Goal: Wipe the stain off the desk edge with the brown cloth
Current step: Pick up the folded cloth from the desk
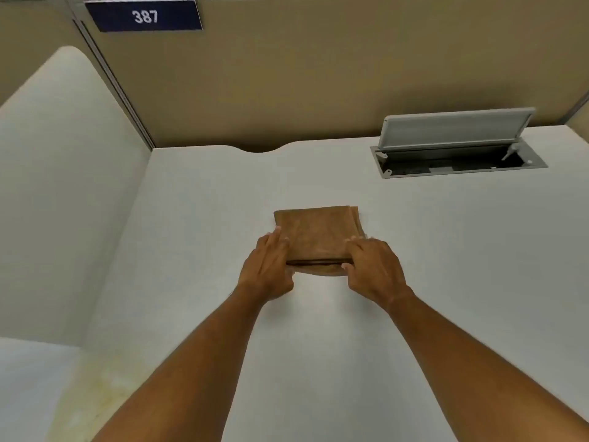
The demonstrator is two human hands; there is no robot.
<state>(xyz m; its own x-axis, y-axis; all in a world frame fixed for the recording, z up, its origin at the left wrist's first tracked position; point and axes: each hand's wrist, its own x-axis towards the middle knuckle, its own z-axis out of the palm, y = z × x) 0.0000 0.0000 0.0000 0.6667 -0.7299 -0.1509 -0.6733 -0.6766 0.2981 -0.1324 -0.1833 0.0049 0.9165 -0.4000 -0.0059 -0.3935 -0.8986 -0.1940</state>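
Note:
A folded brown cloth lies flat in the middle of the white desk. My left hand grips the cloth's near left corner, fingers on top. My right hand pinches the near right corner, and the top layers are lifted slightly along the near edge. A faint yellowish stain shows along the desk's left edge, near the bottom left, well away from both hands.
An open cable hatch with its grey lid raised sits at the back right of the desk. A tan partition with a blue "387" plate stands behind. A white side panel closes off the left.

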